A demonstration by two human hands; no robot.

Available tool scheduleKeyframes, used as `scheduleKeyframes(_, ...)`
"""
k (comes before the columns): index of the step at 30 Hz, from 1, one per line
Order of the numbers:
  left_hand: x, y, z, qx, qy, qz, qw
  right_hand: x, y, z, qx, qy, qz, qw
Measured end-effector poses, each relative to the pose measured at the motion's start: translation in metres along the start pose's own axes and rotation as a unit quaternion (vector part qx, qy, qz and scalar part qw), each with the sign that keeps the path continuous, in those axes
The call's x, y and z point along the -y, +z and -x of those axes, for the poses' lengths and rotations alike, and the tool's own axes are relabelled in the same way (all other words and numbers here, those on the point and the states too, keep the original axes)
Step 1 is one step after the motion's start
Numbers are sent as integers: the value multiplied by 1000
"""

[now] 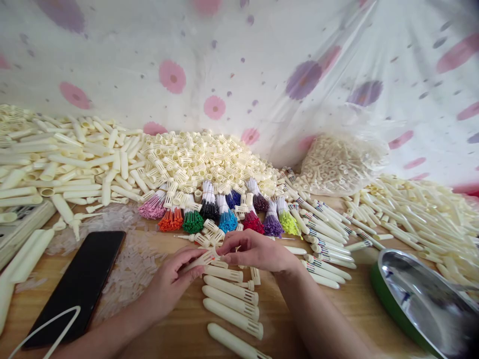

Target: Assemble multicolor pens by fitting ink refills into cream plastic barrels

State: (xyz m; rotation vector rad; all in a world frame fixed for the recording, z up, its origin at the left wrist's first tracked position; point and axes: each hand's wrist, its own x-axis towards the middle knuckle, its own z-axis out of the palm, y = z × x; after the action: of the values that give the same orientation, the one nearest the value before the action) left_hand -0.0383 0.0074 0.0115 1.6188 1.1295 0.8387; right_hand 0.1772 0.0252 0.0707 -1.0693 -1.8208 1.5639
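My left hand is closed round a cream multicolour pen barrel, its slotted end pointing right. A small orange-red piece shows in a slot. At that end, my right hand pinches with thumb and forefinger; whatever lies between the fingertips is hidden. Below the hands lies a row of similar slotted pen barrels. Behind them stand bundles of coloured pen slider pieces, among them orange, green, light blue, red and yellow-green.
Cream tubes and slotted collars are heaped behind. Right of my hands lie pens with coloured sliders, a bag of small parts and a green-sided metal dish. A black phone lies left, beside clear plastic bits.
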Motion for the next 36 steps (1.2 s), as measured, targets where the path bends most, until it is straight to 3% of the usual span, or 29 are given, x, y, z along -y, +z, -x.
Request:
scheduleKeyframes(7, -3, -2, -3, -46, -28, 60, 997, -1, 7, -7, -141, -2, 85, 986)
scheduleKeyframes(10, -6, -2, -5, -92, -41, 129, 987, -8, 7, -18, -231, -46, 174, 956)
scheduleKeyframes(12, -8, -1, -6, -126, -36, 183, 974, -13, 10, -29, -249, -92, 240, 934)
scheduleKeyframes(15, -7, 1, -8, -154, -44, 232, 959, -19, 15, -51, -207, -167, 341, 901)
scheduleKeyframes(19, -2, 0, -10, -162, -73, 269, 947, -19, 16, -80, -84, -235, 493, 833)
scheduleKeyframes(22, 1, 0, -11, -162, -96, 278, 942, -12, 11, -95, 10, -248, 578, 778)
scheduleKeyframes(25, 2, -1, -11, -164, -121, 289, 935, -4, 9, -105, 66, -247, 629, 734)
scheduleKeyframes(31, 4, -2, -14, -144, -161, 334, 917, -9, 7, -114, 76, -332, 661, 669)
scheduleKeyframes(33, 3, -2, -16, -152, -158, 346, 912, -15, 5, -113, 57, -339, 661, 667)
scheduleKeyframes(36, 3, -3, -18, -161, -162, 358, 905, -22, 3, -110, 14, -328, 645, 690)
